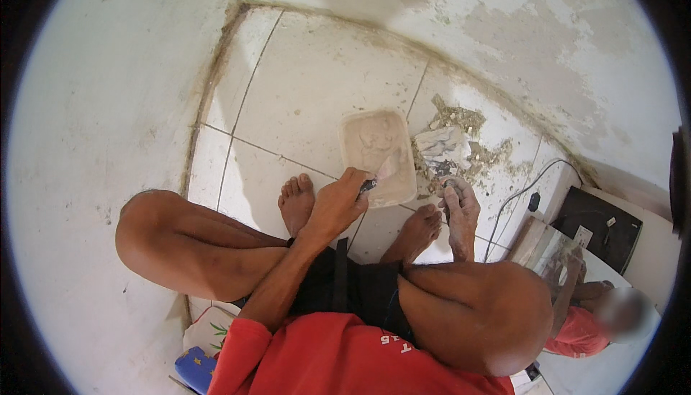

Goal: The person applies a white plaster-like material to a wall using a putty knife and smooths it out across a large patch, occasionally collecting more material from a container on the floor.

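A rectangular plastic tub (413, 172) of wet, beige-grey plaster-like paste stands on the tiled floor between and beyond my feet. My left hand (341, 205) is closed round the dark handle of a small putty knife (389, 165), whose blade is over the paste at the tub's right side. Right of the tub, my right hand (462, 211), dusted with pale residue, is closed on a dark-handled tool (447, 206). Just beyond its fingers lies a whitish, streaked, crumpled-looking piece (442, 144). Whether it belongs to that tool I cannot tell.
Broken plaster debris (468, 120) lies along the far wall (504, 35), which has patchy grey areas. A black cable (509, 197) runs to a flat black panel (596, 226) at right. A reflective surface (651, 323) there shows a person in red. A blue starred item (194, 367) is lower left.
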`<move>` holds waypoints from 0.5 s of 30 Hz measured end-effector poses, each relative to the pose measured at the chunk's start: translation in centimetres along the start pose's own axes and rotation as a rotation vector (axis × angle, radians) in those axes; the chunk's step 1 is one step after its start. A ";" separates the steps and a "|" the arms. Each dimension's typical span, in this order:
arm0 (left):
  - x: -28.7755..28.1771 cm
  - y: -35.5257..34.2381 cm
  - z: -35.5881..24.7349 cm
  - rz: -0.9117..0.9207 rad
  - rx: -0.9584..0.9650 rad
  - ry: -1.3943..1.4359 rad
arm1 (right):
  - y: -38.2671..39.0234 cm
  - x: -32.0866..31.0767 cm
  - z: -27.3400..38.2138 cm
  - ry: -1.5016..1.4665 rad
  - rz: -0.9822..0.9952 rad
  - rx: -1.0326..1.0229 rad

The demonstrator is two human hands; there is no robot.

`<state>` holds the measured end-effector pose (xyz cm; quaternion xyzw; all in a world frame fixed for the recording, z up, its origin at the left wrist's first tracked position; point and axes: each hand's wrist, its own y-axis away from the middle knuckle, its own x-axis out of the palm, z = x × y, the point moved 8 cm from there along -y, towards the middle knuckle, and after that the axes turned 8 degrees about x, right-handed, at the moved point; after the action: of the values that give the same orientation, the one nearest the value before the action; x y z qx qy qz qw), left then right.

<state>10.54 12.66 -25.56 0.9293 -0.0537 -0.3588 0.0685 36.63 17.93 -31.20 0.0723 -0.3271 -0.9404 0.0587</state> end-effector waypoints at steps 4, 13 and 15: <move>-0.1 1.5 1.8 -0.028 -0.113 0.225 | -0.1 -0.7 -0.8 -0.054 -0.034 0.025; -2.8 5.2 2.3 -0.096 -0.226 0.112 | 0.7 -0.8 1.4 0.110 0.066 -0.097; -3.2 5.0 2.3 -0.126 -0.212 0.145 | 0.6 -1.2 1.5 0.183 0.063 -0.099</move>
<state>6.40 7.98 -24.28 0.9419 0.0477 -0.2981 0.1472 37.59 18.54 -29.55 0.1443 -0.2755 -0.9426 0.1214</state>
